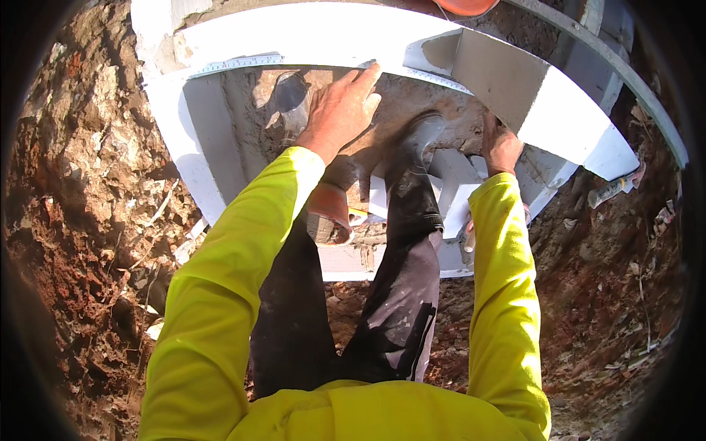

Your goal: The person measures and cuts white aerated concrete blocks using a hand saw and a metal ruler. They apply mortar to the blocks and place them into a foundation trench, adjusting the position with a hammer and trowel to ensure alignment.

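Flat-faced pale block at the right of a sunlit white wall, both hands at the inner side.
Matte grey in shade, the block has crisp corners; the right hand meets its lower edge, fingers mostly hidden, so its grip cannot be told. The left hand is loosely spread, index finger stretched to the wall's edge, nothing visibly held. A thin marked measuring strip fades into glare mid-length; an orange object is cut off above.
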Demonstrator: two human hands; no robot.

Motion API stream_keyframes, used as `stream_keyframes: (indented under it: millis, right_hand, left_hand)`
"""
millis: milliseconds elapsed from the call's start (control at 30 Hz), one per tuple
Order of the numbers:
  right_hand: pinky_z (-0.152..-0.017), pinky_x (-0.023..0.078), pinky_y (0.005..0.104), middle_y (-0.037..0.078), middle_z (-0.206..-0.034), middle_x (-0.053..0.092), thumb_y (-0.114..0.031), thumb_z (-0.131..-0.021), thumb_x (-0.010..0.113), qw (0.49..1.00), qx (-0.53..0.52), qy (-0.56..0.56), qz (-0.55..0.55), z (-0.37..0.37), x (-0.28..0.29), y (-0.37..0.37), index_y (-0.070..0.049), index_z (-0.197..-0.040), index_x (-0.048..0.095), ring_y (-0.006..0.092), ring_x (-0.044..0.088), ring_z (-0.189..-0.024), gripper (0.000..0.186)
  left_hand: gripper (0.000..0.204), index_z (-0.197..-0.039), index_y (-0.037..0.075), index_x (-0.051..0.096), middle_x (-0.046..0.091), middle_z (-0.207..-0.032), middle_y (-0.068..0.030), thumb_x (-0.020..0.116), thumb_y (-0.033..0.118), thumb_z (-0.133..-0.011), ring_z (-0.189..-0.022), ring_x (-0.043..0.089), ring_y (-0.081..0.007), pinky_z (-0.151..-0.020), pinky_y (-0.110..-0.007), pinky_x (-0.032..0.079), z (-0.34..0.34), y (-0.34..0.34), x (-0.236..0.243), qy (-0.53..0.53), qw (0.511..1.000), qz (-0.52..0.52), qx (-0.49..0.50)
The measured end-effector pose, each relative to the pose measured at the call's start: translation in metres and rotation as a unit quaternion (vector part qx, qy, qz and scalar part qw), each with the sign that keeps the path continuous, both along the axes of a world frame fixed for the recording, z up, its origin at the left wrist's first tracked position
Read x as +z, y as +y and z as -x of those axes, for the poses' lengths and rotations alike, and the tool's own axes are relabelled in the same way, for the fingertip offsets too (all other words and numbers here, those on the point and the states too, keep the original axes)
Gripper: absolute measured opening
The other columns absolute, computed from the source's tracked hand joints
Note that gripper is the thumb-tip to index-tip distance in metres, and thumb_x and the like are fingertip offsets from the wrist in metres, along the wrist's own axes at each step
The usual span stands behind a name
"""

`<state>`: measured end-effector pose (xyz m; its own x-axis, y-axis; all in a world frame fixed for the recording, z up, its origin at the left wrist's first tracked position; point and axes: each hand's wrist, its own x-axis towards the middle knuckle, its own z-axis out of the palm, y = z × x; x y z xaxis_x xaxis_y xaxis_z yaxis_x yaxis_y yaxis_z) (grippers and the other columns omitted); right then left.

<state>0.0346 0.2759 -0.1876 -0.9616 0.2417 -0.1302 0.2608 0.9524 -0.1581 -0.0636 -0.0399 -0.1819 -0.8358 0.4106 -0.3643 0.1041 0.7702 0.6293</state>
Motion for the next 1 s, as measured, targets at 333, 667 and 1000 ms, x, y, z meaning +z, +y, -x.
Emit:
stream_keyframes:
  millis: [333,667,1000]
  right_hand:
    - [-0.089,0.045,0.0493,0.022,-0.11,0.063,-0.026,-0.087,0.071,1.0,0.006,0.01,0.025,-0.003,0.0,0.008,-0.002,-0.116,0.063,0.0441,0.059,-0.1,0.038]
    - [-0.089,0.046,0.0501,0.024,-0.107,0.063,-0.022,-0.085,0.073,0.999,-0.023,0.012,0.047,-0.014,-0.017,0.022,0.001,-0.117,0.061,0.0442,0.06,-0.098,0.04]
    - [-0.087,0.048,0.0489,0.024,-0.101,0.065,-0.018,-0.085,0.072,0.997,0.022,0.025,0.072,-0.006,0.006,0.015,0.0,-0.112,0.064,0.0444,0.061,-0.094,0.033]
  left_hand:
    - [0.052,-0.13,0.004,0.059,0.067,-0.107,-0.0272,0.068,0.025,-0.084,-0.101,0.065,-0.0409,-0.091,-0.043,0.05,0.016,0.045,0.01,-0.136,0.983,-0.03,0.115]
    - [0.058,-0.136,0.005,0.055,0.066,-0.113,-0.0275,0.07,0.025,-0.083,-0.104,0.066,-0.0364,-0.094,-0.039,0.05,0.011,0.056,0.016,-0.204,0.965,-0.015,0.163]
    - [0.066,-0.144,0.006,0.045,0.063,-0.121,-0.0268,0.068,0.024,-0.085,-0.111,0.063,-0.0373,-0.097,-0.04,0.049,0.007,0.061,0.013,-0.22,0.966,0.001,0.139]
